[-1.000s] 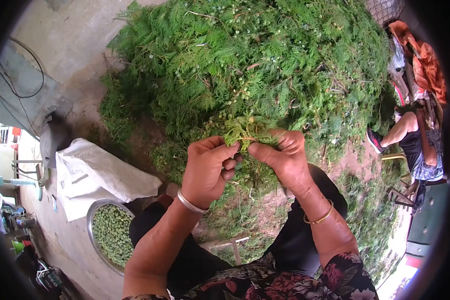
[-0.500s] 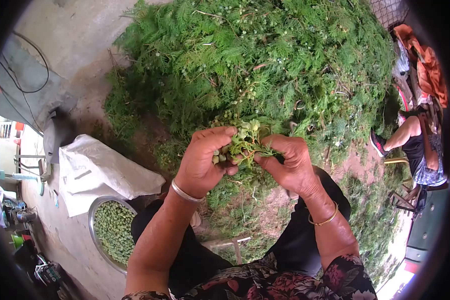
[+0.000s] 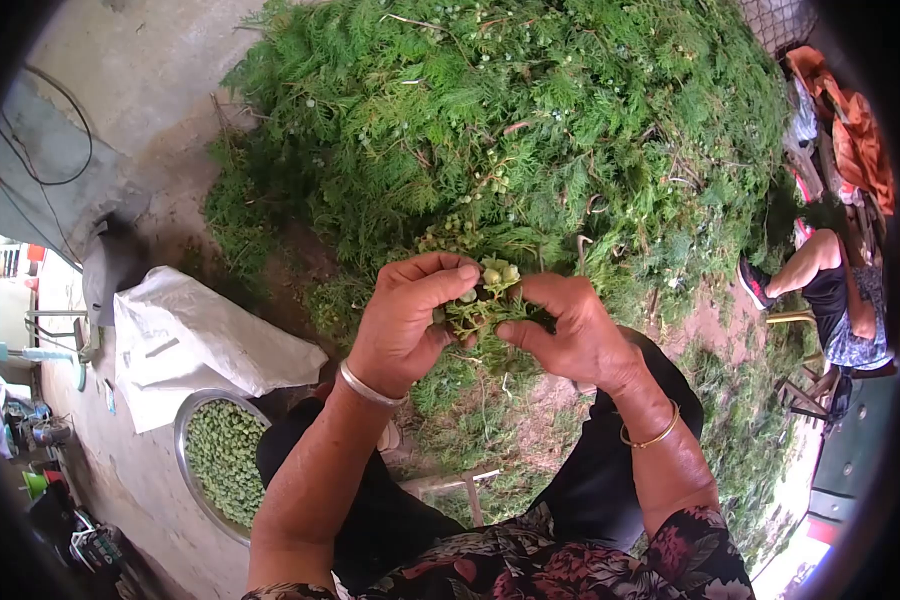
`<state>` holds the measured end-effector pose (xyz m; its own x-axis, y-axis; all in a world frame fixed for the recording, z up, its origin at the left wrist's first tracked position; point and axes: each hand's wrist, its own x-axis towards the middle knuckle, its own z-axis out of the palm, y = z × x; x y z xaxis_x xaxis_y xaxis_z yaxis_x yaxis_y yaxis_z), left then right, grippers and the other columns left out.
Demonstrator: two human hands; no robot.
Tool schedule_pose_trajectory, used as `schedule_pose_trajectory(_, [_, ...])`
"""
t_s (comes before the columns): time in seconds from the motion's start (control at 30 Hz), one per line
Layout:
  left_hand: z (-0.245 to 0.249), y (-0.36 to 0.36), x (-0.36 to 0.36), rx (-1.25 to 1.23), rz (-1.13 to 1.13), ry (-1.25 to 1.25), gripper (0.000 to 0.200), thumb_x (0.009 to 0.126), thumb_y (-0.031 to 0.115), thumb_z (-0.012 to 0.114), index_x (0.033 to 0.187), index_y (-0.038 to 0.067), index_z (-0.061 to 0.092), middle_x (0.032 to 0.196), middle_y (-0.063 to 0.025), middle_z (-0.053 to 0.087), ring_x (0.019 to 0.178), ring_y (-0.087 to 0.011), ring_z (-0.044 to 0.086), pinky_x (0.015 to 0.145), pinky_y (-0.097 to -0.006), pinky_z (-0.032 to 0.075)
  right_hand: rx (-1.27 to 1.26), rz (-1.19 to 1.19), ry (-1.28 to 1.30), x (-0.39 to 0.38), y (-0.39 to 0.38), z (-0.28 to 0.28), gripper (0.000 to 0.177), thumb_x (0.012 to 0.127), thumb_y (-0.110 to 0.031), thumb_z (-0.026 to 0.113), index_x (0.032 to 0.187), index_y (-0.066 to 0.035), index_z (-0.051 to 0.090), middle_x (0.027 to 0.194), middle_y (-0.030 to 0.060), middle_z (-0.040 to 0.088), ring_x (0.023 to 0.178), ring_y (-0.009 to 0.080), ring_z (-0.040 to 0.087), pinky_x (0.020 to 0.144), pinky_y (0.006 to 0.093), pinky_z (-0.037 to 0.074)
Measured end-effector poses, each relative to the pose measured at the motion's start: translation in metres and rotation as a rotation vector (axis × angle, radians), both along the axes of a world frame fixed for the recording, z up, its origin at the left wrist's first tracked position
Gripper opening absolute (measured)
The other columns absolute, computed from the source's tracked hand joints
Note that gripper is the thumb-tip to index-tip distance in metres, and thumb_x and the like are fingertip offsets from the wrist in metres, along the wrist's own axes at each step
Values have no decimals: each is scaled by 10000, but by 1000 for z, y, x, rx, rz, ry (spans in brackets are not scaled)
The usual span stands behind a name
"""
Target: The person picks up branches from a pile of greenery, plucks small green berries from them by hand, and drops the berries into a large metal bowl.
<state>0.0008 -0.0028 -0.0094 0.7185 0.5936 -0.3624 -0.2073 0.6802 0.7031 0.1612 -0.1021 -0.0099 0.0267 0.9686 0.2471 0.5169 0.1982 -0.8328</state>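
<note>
A leafy conifer sprig (image 3: 482,318) with pale green cones (image 3: 499,274) is held up in front of me, above the cut branches. My left hand (image 3: 400,320) is closed around it, its thumb alongside the cones. From the other side, my right hand (image 3: 575,335) reaches the same sprig, with the forefinger by the cones and the thumb on the leaves. The fingers partly hide the stem and any cones inside the left hand. Beyond both hands lies a big heap of green conifer branches (image 3: 550,130).
At left, a metal basin (image 3: 183,440) holds many green cones (image 3: 225,455), beside a white sack (image 3: 190,340). A person's bare leg and shoe (image 3: 805,265) show at right, near orange cloth (image 3: 845,140). Cables (image 3: 70,180) lie at upper left.
My right thumb and forefinger have shifted on the sprig, and the thumb now sits further left. The sprig has turned, showing the cones more clearly between my hands.
</note>
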Motion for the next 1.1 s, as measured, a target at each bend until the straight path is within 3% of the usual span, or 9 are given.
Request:
schedule_pose_trajectory(0.13, [-11, -6, 6, 66, 80, -11, 135, 880, 147, 609, 891, 15, 634, 798, -15, 619, 652, -88, 583, 510, -244, 487, -209, -104, 280, -3, 0, 17, 144, 794, -111, 702, 809, 15, 632, 613, 60, 559, 594, 70, 466, 535, 279, 398])
schedule_pose_trajectory(0.23, [3, -12, 9, 4, 44, -36, 181, 891, 195, 604, 896, 16, 631, 783, -4, 607, 668, -80, 569, 496, -245, 483, -207, -178, 199, -1, 1, 12, 146, 792, -100, 704, 764, 19, 623, 591, 28, 529, 592, 50, 427, 518, 267, 385])
schedule_pose_trajectory(0.33, [2, -6, 5, 55, -19, 30, 253, 919, 218, 534, 943, -24, 603, 802, -85, 643, 617, -165, 628, 453, -275, 523, -194, -149, 232, 3, 1, 15, 120, 792, -81, 697, 776, 12, 622, 587, 13, 527, 578, 49, 421, 510, 255, 379])
schedule_pose_trajectory(0.47, [0, 1, -3, 3, -142, -6, 195, 886, 205, 592, 902, 12, 621, 799, -21, 613, 669, -86, 584, 504, -265, 510, -134, -181, 246, 4, 1, 10, 116, 797, -80, 697, 782, 5, 620, 593, 16, 532, 583, 47, 419, 514, 254, 379])
schedule_pose_trajectory(0.53, [0, -4, 1, -130, -100, -48, 211, 902, 137, 521, 970, -57, 570, 802, -124, 641, 596, -186, 634, 466, -275, 538, -90, -206, 277, 2, 0, 10, 105, 804, -76, 695, 805, -1, 622, 614, 11, 541, 589, 47, 422, 517, 248, 378])
schedule_pose_trajectory(0.77, [-5, -6, 0, -212, 16, -66, 125, 844, 46, 589, 936, -37, 571, 787, -94, 632, 620, -176, 640, 485, -254, 536, -126, -183, 244, 1, 1, 15, 107, 811, -78, 690, 841, -4, 619, 620, -1, 524, 600, 43, 414, 518, 249, 381])
schedule_pose_trajectory(0.83, [-2, -3, -3, -108, -13, 39, 131, 799, 72, 661, 899, 2, 614, 786, -36, 626, 660, -130, 587, 543, -243, 455, -301, -187, 287, -2, 1, 23, 111, 806, -70, 686, 837, 0, 606, 608, 1, 508, 602, 43, 407, 510, 248, 375])
schedule_pose_trajectory(0.93, [0, 0, -2, -43, 43, 129, 108, 799, 6, 603, 900, -17, 578, 763, -86, 613, 576, -163, 583, 426, -216, 429, -206, -151, 233, -4, 3, 13, 116, 795, -58, 684, 821, 5, 589, 601, 2, 486, 596, 45, 396, 503, 242, 367])
schedule_pose_trajectory(1.1, [-8, 30, -19, -38, 157, 51, 96, 809, 76, 584, 869, 1, 581, 723, -94, 586, 545, -155, 531, 402, -214, 366, -216, -188, 210, -1, -1, 16, 152, 784, -42, 686, 763, 6, 544, 593, 11, 440, 593, 49, 375, 498, 247, 358])
